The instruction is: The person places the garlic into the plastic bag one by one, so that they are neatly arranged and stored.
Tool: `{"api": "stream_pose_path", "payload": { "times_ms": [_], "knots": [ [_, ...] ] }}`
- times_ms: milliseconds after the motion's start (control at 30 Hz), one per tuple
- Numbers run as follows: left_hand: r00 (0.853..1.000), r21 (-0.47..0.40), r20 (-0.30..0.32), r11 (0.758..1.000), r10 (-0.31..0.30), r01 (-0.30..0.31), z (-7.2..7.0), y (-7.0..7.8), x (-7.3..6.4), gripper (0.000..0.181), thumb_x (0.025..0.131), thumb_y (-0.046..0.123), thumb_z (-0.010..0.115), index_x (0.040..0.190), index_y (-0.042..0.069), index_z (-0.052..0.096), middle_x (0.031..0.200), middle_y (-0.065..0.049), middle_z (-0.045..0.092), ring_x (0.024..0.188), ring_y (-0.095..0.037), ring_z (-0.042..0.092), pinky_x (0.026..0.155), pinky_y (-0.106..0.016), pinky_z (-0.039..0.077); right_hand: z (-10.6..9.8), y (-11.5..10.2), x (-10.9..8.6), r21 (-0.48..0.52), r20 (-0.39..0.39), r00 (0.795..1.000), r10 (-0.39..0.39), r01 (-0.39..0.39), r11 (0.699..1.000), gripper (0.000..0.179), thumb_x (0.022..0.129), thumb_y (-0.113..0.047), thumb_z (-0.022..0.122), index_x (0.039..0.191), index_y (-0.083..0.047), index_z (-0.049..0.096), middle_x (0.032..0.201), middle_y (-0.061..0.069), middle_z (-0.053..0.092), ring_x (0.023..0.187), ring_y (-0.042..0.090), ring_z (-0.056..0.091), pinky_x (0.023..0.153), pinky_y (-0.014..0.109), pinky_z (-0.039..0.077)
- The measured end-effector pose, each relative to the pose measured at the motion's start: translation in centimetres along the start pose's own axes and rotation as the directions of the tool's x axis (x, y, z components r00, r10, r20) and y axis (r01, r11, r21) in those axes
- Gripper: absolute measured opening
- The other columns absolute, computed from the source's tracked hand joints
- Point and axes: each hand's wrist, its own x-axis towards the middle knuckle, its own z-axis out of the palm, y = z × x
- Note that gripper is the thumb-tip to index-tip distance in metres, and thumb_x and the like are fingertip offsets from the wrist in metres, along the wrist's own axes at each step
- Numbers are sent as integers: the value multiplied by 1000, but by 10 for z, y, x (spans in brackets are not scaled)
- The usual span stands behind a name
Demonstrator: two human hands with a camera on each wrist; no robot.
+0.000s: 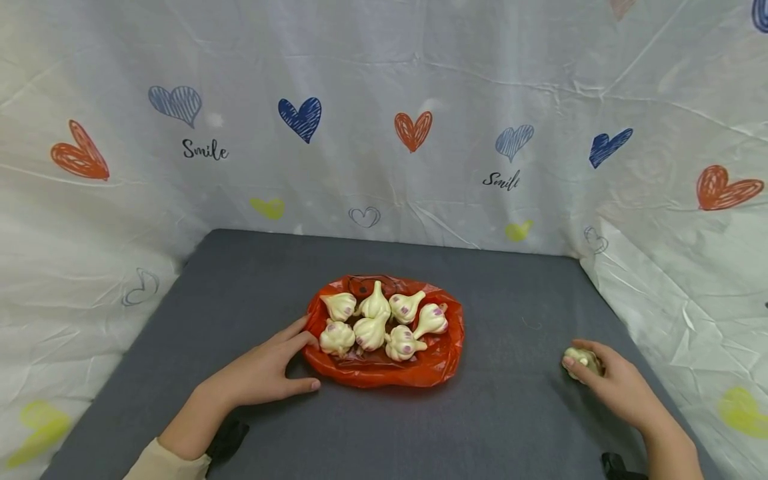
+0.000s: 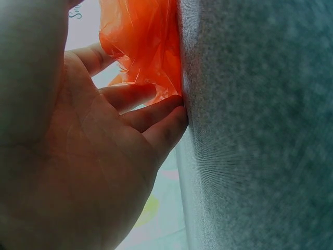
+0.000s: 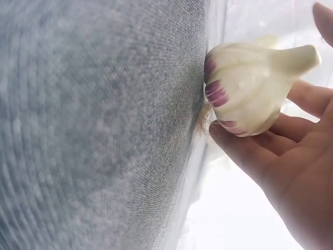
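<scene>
A red plastic bag (image 1: 384, 379), its rim spread wide like a bowl, sits mid-table with several garlic bulbs (image 1: 369, 332) in it. My left hand (image 1: 264, 373) is at the bag's left side, fingertips against the plastic and thumb apart on the near side. In the left wrist view the fingers (image 2: 156, 122) reach along the tabletop to the orange-red plastic (image 2: 148, 41). Far to the right, my right hand (image 1: 618, 387) holds a single garlic bulb (image 1: 583, 363) low at the table. The right wrist view shows this purple-streaked bulb (image 3: 250, 88) with its roots at the cloth and fingers curved behind it.
Dark grey cloth covers the table (image 1: 480, 427). A white curtain (image 1: 360, 67) printed with hearts and "Smile" closes off the back and both sides. Black wrist straps (image 1: 228, 439) show below the hands.
</scene>
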Motion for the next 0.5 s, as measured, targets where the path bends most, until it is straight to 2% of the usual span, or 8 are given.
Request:
{"api": "stream_pose_path", "payload": {
  "times_ms": [167,400,500],
  "knots": [
    [1000,1,-3,1000,7,-7,0,0,0,52,94,62,82,133,34,61,181,-14,17,162,-44,26,119,-69,37,-1,-1,-3,22,7,1000,-4,4,1000,70,115,-52,53,158,3,49,153,37,52,132,54,55,90,61,52],
    [1000,7,-7,1000,13,-13,0,-1,0,52,94,62,82,133,34,61,180,-14,18,162,-45,27,118,-69,38,0,-2,-1,-17,-38,999,4,-5,1000,69,112,-51,61,156,2,52,144,33,60,115,38,64,79,43,51],
    [1000,5,-6,1000,14,-14,0,-1,0,51,94,62,82,132,34,61,180,-14,18,162,-45,27,118,-69,38,0,-3,0,-28,-50,999,10,-11,1000,71,110,-51,65,156,1,52,143,31,61,112,35,64,78,41,50]
  ]
}}
